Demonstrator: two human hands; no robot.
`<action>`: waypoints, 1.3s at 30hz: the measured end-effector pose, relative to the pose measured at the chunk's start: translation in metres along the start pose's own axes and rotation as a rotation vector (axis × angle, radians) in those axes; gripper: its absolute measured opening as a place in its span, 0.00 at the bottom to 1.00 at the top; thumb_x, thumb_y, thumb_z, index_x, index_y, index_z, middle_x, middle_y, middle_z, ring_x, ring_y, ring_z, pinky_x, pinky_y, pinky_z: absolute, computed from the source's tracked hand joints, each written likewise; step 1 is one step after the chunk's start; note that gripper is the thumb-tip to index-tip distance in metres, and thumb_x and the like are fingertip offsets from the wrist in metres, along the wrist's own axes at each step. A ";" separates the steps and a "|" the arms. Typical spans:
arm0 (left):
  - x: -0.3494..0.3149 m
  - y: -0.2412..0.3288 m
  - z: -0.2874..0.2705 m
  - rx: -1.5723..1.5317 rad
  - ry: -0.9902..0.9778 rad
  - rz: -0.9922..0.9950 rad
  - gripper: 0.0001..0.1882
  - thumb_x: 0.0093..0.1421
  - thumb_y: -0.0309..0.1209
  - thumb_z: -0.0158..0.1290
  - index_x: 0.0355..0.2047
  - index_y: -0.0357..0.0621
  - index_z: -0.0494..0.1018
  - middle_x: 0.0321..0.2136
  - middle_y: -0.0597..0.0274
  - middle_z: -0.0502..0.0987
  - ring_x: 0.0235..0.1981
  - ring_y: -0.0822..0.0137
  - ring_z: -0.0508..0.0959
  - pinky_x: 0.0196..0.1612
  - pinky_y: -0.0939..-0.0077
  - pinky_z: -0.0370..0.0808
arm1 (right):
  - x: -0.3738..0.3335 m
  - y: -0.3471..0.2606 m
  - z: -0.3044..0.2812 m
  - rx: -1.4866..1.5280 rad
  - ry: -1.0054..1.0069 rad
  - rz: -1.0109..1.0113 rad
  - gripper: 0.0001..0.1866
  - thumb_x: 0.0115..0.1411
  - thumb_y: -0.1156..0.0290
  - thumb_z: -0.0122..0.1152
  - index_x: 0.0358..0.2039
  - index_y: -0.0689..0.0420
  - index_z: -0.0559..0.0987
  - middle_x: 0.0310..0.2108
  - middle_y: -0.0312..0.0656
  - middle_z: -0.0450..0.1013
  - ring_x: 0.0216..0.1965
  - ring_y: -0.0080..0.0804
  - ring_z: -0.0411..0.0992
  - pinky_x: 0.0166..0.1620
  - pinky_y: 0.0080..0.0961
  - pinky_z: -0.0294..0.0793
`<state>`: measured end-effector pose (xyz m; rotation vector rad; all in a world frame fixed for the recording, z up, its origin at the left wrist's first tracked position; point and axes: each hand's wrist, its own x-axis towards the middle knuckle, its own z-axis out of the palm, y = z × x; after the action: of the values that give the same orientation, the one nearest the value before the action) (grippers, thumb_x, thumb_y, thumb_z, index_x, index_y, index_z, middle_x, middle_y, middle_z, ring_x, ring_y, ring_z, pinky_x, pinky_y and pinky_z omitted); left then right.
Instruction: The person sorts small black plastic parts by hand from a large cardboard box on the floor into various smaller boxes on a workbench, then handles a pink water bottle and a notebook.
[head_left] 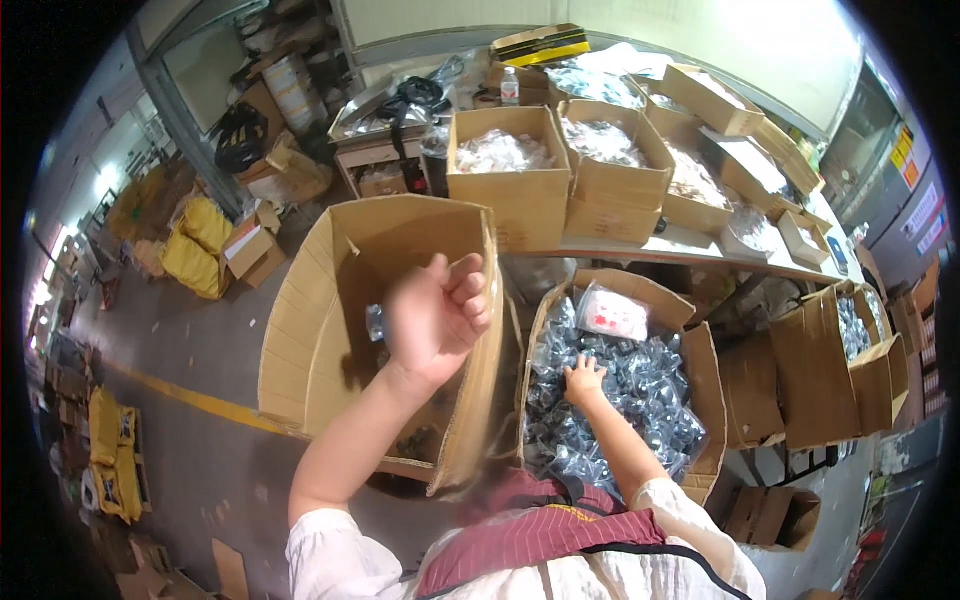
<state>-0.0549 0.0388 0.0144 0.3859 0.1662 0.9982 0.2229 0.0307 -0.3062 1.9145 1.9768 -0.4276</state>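
My left hand [437, 320] is raised over a tall cardboard box [305, 330], its fingers loosely curled and nothing visible in them; its outer side is smeared by motion. Just beyond it, against the box's inside, shows a small clear bag with a bluish thing [376, 322]; whether it lies or falls I cannot tell. My right hand [583, 381] rests with spread fingers on a heap of clear-bagged dark parts [640, 400] in a second cardboard box [708, 400]. On that heap lies a white packet with red marks [613, 312].
Behind, a table [640, 250] bears open cartons [510, 205] of bagged pieces, a bottle [510, 87] and black cables [415, 95]. More cardboard boxes [815, 370] stand at the right. Yellow sacks [195, 250] and a yellow floor line [190, 395] are at the left.
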 end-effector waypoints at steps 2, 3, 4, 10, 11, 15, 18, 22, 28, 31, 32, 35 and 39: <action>0.012 -0.007 -0.001 0.017 0.090 -0.060 0.16 0.70 0.38 0.48 0.45 0.38 0.76 0.29 0.66 0.73 0.30 0.67 0.72 0.38 0.71 0.71 | 0.003 0.010 0.014 0.084 0.198 0.049 0.29 0.49 0.61 0.72 0.54 0.46 0.78 0.63 0.56 0.60 0.64 0.56 0.61 0.57 0.51 0.71; 0.015 -0.009 0.003 0.170 0.210 -0.056 0.13 0.70 0.36 0.49 0.43 0.39 0.75 0.30 0.67 0.75 0.30 0.70 0.74 0.38 0.74 0.73 | 0.003 0.017 0.010 0.075 0.194 0.046 0.29 0.49 0.61 0.72 0.54 0.46 0.78 0.63 0.56 0.60 0.64 0.56 0.61 0.57 0.51 0.71; 0.017 -0.014 0.004 0.335 0.251 -0.056 0.11 0.69 0.34 0.49 0.43 0.40 0.75 0.30 0.67 0.75 0.31 0.71 0.76 0.37 0.76 0.74 | 0.003 0.028 0.003 0.430 0.199 -0.033 0.31 0.45 0.62 0.75 0.53 0.47 0.78 0.56 0.54 0.66 0.59 0.55 0.65 0.56 0.47 0.72; 0.015 -0.045 0.007 0.984 0.127 0.014 0.15 0.65 0.29 0.55 0.50 0.37 0.70 0.41 0.60 0.76 0.42 0.69 0.80 0.42 0.75 0.79 | -0.090 0.030 -0.130 1.626 0.344 -0.382 0.39 0.47 0.85 0.69 0.62 0.54 0.69 0.54 0.38 0.70 0.56 0.28 0.68 0.58 0.25 0.68; 0.016 -0.051 0.001 1.153 0.090 0.019 0.19 0.64 0.28 0.57 0.53 0.36 0.69 0.46 0.57 0.75 0.49 0.65 0.79 0.49 0.72 0.78 | -0.110 0.033 -0.153 1.703 0.352 -0.456 0.40 0.47 0.85 0.69 0.63 0.54 0.68 0.56 0.40 0.69 0.57 0.28 0.67 0.59 0.24 0.67; 0.006 -0.062 0.005 1.721 -0.055 0.152 0.31 0.62 0.29 0.60 0.62 0.34 0.63 0.59 0.45 0.68 0.62 0.54 0.70 0.62 0.59 0.72 | -0.163 0.028 -0.206 1.836 0.420 -0.567 0.43 0.46 0.84 0.71 0.64 0.56 0.66 0.58 0.43 0.68 0.57 0.30 0.68 0.59 0.28 0.69; 0.007 -0.066 0.002 1.688 -0.044 0.116 0.33 0.62 0.29 0.61 0.63 0.33 0.61 0.59 0.46 0.68 0.60 0.58 0.72 0.61 0.63 0.73 | -0.188 0.022 -0.218 1.880 0.471 -0.628 0.43 0.47 0.83 0.72 0.65 0.57 0.65 0.58 0.45 0.69 0.56 0.32 0.70 0.57 0.29 0.72; 0.009 -0.056 0.015 1.127 -0.020 -0.182 0.31 0.62 0.28 0.62 0.62 0.32 0.64 0.53 0.54 0.74 0.54 0.68 0.76 0.58 0.70 0.74 | -0.202 0.017 -0.214 1.938 0.510 -0.702 0.38 0.50 0.83 0.72 0.62 0.59 0.67 0.57 0.46 0.69 0.54 0.32 0.72 0.54 0.27 0.75; -0.001 -0.056 0.024 1.050 -0.028 -0.163 0.21 0.60 0.27 0.62 0.52 0.32 0.72 0.45 0.58 0.79 0.45 0.70 0.79 0.50 0.73 0.77 | -0.206 0.014 -0.210 1.934 0.586 -0.748 0.30 0.51 0.85 0.70 0.55 0.62 0.72 0.56 0.45 0.69 0.52 0.31 0.73 0.53 0.26 0.76; -0.003 -0.057 0.030 1.050 -0.015 -0.142 0.18 0.59 0.31 0.62 0.48 0.35 0.75 0.40 0.62 0.79 0.41 0.74 0.78 0.48 0.75 0.76 | -0.212 0.016 -0.211 1.917 0.555 -0.699 0.28 0.50 0.84 0.71 0.53 0.63 0.74 0.53 0.43 0.71 0.51 0.29 0.74 0.52 0.25 0.75; -0.004 -0.057 0.032 1.050 -0.004 -0.148 0.18 0.60 0.33 0.62 0.47 0.36 0.75 0.39 0.63 0.79 0.40 0.74 0.78 0.47 0.75 0.76 | -0.214 0.016 -0.211 1.923 0.549 -0.695 0.28 0.50 0.84 0.72 0.52 0.63 0.74 0.51 0.42 0.72 0.50 0.28 0.74 0.52 0.24 0.75; -0.005 -0.058 0.037 1.044 0.002 -0.150 0.17 0.60 0.35 0.61 0.45 0.37 0.76 0.38 0.63 0.79 0.39 0.73 0.78 0.45 0.75 0.76 | -0.216 0.018 -0.210 1.900 0.554 -0.696 0.28 0.49 0.83 0.72 0.52 0.63 0.75 0.48 0.39 0.72 0.48 0.26 0.74 0.51 0.23 0.74; -0.005 -0.057 0.034 1.008 0.010 -0.171 0.16 0.62 0.33 0.61 0.46 0.35 0.75 0.38 0.60 0.80 0.38 0.72 0.79 0.41 0.75 0.78 | -0.216 0.018 -0.209 1.842 0.553 -0.700 0.28 0.49 0.83 0.71 0.53 0.63 0.75 0.46 0.37 0.72 0.49 0.24 0.72 0.50 0.21 0.73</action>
<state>-0.0023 -0.0015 0.0229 1.2594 0.7082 0.6839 0.2370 -0.0668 -0.0212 1.8613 2.8318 -2.9793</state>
